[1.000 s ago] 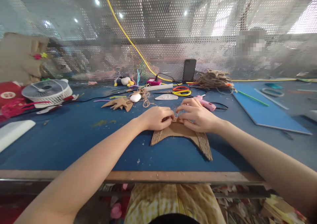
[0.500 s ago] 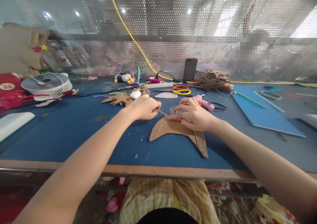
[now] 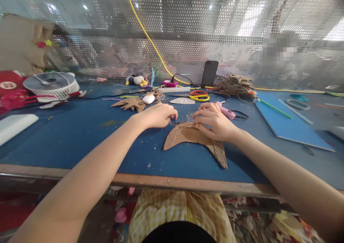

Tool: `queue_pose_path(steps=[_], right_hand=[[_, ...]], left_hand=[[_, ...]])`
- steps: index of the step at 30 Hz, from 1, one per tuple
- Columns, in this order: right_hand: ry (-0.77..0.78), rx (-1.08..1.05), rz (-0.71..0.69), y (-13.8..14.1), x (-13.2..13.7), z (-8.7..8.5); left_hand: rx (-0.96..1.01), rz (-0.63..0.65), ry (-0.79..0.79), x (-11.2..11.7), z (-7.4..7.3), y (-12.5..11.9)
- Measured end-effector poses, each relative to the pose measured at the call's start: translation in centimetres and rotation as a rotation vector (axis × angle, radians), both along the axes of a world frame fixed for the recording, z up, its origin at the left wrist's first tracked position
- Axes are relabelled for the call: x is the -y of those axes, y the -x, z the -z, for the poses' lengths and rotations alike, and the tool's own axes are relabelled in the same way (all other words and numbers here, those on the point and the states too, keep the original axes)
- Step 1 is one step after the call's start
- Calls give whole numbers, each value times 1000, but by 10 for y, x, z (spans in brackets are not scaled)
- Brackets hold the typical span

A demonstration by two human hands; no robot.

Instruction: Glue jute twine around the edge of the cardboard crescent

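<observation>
A cardboard crescent (image 3: 185,137) lies on the blue table with its points toward me. Rows of brown twine run along its outer curve, and bare cardboard shows on the inner side. My left hand (image 3: 158,115) is closed on a loose length of twine (image 3: 174,123) left of the crescent's top edge. That length bends down slackly toward the crescent. Over the crescent's upper right part, my right hand (image 3: 213,123) has curled fingers gripping its top edge, with the fingertips on the twine rows. The fingers hide part of the curve. A pink glue gun (image 3: 225,111) lies just behind my right hand.
Behind my hands lie yellow-handled scissors (image 3: 200,96), a white oval piece (image 3: 182,100) and a star-shaped cardboard piece (image 3: 130,104). A phone (image 3: 210,73) leans on the perforated metal screen (image 3: 172,31). At right is a blue board (image 3: 290,124); at left, a white fan (image 3: 51,87).
The twine by my left hand has gone from nearly straight to slack and bent. My right hand stays on the crescent with small finger movements. The whole view has shifted slightly.
</observation>
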State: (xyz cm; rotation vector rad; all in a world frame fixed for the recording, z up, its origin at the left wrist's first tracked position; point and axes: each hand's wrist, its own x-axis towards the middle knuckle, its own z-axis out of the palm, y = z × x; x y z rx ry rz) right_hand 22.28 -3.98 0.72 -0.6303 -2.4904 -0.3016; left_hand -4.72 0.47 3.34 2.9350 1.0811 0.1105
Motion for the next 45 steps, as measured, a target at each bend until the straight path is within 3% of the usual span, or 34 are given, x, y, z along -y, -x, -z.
queue_pose_path(steps=[7, 13, 19, 35, 38, 41, 45], right_hand=[[53, -64, 50, 3, 3, -3], [18, -163, 106, 4, 0, -2], [-25, -290, 187, 1, -4, 0], [5, -367, 196, -2, -7, -1], [82, -287, 207, -10, -9, -7], [281, -186, 194, -24, -13, -16], [535, -84, 76, -44, -12, -32]], left_hand=[[102, 16, 175, 10, -3, -9], [160, -16, 172, 18, -3, -18], [133, 69, 148, 18, 2, -20], [160, 128, 95, 19, 8, -25], [147, 136, 75, 19, 9, -25], [127, 139, 45, 19, 9, -25], [112, 153, 19, 19, 10, -24]])
